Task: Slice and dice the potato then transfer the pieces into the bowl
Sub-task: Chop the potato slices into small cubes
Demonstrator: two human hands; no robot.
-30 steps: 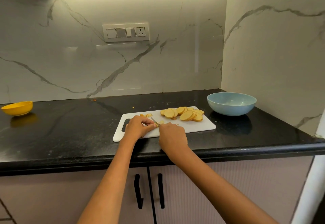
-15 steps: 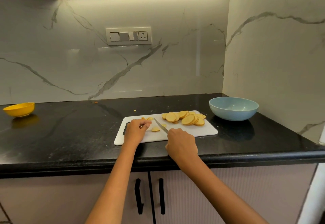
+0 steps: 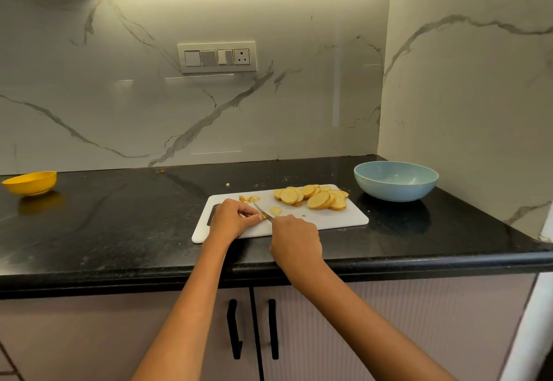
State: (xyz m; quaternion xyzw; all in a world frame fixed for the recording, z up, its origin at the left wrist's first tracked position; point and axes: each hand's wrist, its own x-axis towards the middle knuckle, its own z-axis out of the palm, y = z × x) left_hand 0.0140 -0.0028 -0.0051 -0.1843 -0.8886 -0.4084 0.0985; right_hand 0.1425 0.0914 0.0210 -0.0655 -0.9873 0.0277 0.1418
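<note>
A white cutting board [image 3: 335, 219] lies on the black counter. On its far right sits a pile of round potato slices [image 3: 312, 197]. A few small diced pieces [image 3: 249, 199] lie at its far left, and one cut piece [image 3: 275, 210] rests near the blade. My left hand [image 3: 232, 218] pinches a small potato piece against the board. My right hand [image 3: 296, 238] grips the knife [image 3: 263, 210], whose blade slants toward the left fingertips. The light blue bowl [image 3: 395, 180] stands to the right of the board, and its visible inside shows nothing in it.
A yellow bowl [image 3: 31, 182] sits at the counter's far left. Marble walls close the back and right side. The counter's front edge [image 3: 389, 264] runs just under my wrists, above cabinet doors with black handles [image 3: 235, 328]. A stray crumb [image 3: 228, 184] lies behind the board.
The knife lifted and tilted away half a second ago, and now its blade is back down beside my left fingertips. A cut piece has come free near the blade.
</note>
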